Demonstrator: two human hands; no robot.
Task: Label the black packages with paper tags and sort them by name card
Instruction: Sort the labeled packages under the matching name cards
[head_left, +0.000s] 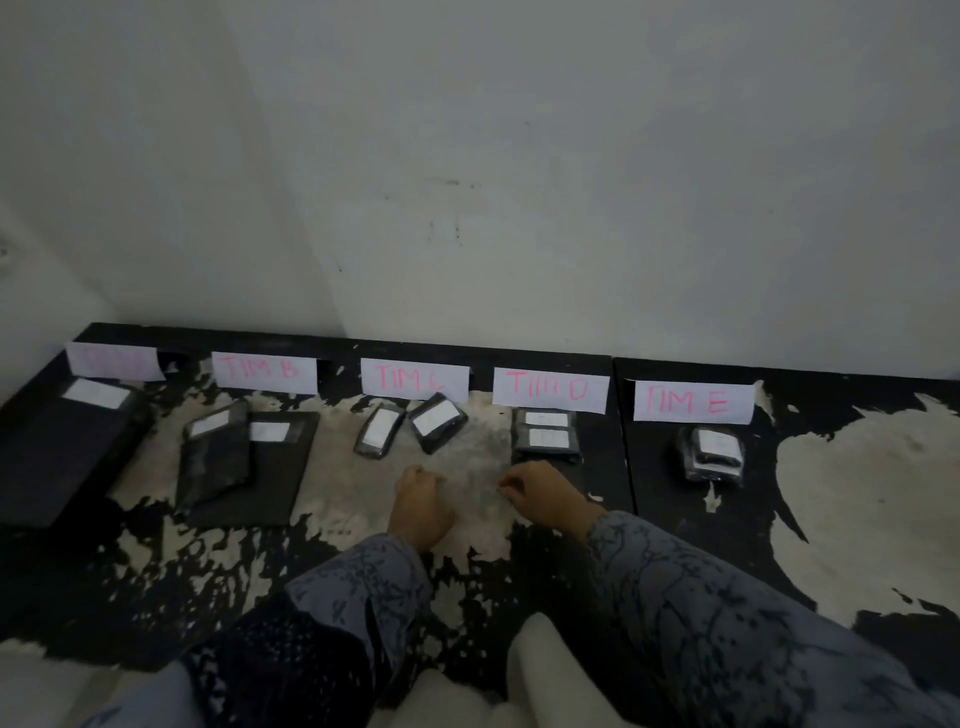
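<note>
Neither hand holds a package. The left hand (420, 506) rests on the worn tabletop with fingers curled under, gripping nothing visible. The right hand (545, 493) lies just beside it, thumb and forefinger drawn together; whether they pinch anything cannot be told.

Five white paper name cards with pink lettering stand along the far edge of the black, paint-worn table (857, 493). The leftmost card (115, 360) is illegible; then "TIM B" (264, 372), "TIM C" (414, 379), "TIM D" (549, 389) and "TIM E" (693, 402).

Black packages with white paper tags, counted by card:
- Leftmost card: one large flat package (62, 457), at the table's left edge.
- TIM B: two, a crumpled wrapped package (218, 457) overlapping a flat one (270, 478).
- TIM C: two small packages, (379, 431) and (436, 422), touching at the far end.
- TIM D: one dark bundle (545, 441) bearing two tags; package count unclear.
- TIM E: one small stack (711, 452), one tag visible.

Both hands lie near the table's middle, before the TIM C and TIM D groups.
</note>
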